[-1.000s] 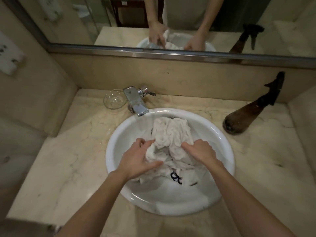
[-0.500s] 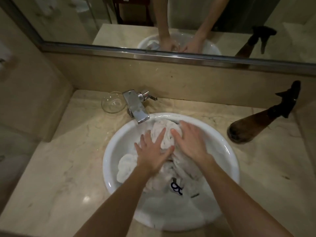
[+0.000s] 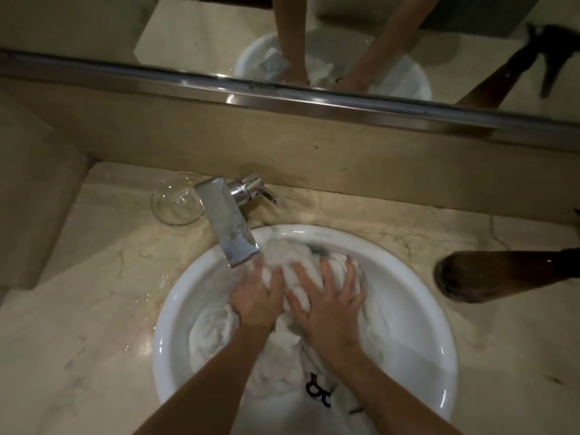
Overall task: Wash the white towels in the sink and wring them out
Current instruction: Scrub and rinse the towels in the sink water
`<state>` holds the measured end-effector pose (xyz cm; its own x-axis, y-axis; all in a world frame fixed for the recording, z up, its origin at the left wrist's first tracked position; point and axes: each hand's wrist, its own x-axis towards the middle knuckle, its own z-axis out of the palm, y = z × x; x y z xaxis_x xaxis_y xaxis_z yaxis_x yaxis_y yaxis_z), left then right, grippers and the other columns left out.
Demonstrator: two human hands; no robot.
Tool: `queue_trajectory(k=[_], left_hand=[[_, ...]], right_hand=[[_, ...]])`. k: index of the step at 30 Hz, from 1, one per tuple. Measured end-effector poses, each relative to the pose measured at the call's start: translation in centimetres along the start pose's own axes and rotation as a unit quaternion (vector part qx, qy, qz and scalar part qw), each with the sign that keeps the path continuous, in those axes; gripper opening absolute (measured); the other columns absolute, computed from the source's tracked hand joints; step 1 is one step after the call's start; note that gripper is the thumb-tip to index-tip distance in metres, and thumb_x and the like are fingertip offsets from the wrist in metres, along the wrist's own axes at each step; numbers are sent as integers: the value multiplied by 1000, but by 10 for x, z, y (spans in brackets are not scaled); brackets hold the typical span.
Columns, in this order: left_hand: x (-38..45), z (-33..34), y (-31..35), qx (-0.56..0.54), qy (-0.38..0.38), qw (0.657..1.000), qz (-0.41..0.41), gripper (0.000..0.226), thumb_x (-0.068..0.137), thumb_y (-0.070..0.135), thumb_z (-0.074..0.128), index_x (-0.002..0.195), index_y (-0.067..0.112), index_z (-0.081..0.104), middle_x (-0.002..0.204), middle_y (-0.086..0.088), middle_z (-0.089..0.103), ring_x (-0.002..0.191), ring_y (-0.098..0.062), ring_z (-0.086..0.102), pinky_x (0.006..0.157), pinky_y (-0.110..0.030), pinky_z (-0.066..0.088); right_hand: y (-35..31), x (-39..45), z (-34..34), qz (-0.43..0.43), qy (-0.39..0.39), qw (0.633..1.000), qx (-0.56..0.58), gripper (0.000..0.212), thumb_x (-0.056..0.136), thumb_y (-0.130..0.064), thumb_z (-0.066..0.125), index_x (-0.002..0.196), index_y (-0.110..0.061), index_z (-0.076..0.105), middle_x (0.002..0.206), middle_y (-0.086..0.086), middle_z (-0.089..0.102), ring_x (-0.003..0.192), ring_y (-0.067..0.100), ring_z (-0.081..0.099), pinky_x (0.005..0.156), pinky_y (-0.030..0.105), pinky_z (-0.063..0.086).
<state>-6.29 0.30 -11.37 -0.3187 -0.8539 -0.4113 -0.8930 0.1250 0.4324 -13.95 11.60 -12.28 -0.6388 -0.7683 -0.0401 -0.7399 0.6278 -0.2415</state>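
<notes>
The white towels [image 3: 216, 334] lie bunched inside the round white sink [image 3: 417, 309], directly below the chrome faucet [image 3: 229, 227]. My left hand [image 3: 257, 299] and right hand [image 3: 326, 306] press side by side on the bunch, fingers spread and nearly flat, gripping nothing. A glass bowl [image 3: 175, 202] sits on the marble counter [image 3: 78, 324] beside the faucet.

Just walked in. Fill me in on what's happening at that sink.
A person is washing white towels by hand in the round white sink. Both hands are spread flat on the bunched cloth, the left hand just below the faucet spout and the right hand beside it, pressing the pile down into the basin. No wringing yet. A clear glass bowl and a brown spray bottle sit on the marble counter.
</notes>
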Motion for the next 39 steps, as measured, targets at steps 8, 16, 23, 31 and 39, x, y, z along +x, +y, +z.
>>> queue_trajectory(k=[8, 16, 23, 31, 39], left_hand=[[5, -13, 1, -104, -161, 981, -43, 49, 108, 32, 26, 117, 14, 70, 116, -24, 66, 93, -41, 69, 75, -51, 56], [-22, -54, -9, -116, -75, 990, 21, 67, 82, 63, 50, 136, 23, 48, 136, -10, 58, 127, -34, 51, 105, -39, 37], [-84, -83, -21, -267, 20, 961, 64, 33, 68, 51, 61, 75, 19, 57, 72, 6, 65, 73, -20, 62, 69, -35, 46], [-105, -135, -10, -361, 20, 912, 195, 52, 74, 50, 60, 73, 0, 47, 67, 2, 43, 65, -11, 39, 62, -31, 35], [-107, -89, -34, -301, -141, 940, 81, 14, 97, 26, 59, 94, 18, 71, 64, -7, 71, 61, -23, 67, 77, -47, 59]], right_hand=[[-3, 6, 6, -19, 25, 999, -36, 39, 98, -58, 35, 132, -46, 48, 140, 7, 54, 135, 49, 41, 100, 73, 30], [-7, 4, -16, -30, -11, 996, 81, 46, 98, -55, 30, 119, -38, 67, 119, -7, 66, 126, 32, 48, 97, 56, 31], [-37, -28, -83, 27, 77, 909, 409, 34, 102, -42, 40, 89, -24, 66, 88, -7, 68, 93, 23, 64, 92, 47, 48], [-47, -22, -150, 17, 51, 830, 555, 76, 94, -51, 47, 89, 24, 54, 85, 43, 59, 84, 52, 57, 86, 27, 52], [53, -75, -97, -61, -203, 972, 101, 68, 73, -65, 45, 129, -30, 60, 143, -16, 50, 146, 12, 33, 118, 49, 20]])
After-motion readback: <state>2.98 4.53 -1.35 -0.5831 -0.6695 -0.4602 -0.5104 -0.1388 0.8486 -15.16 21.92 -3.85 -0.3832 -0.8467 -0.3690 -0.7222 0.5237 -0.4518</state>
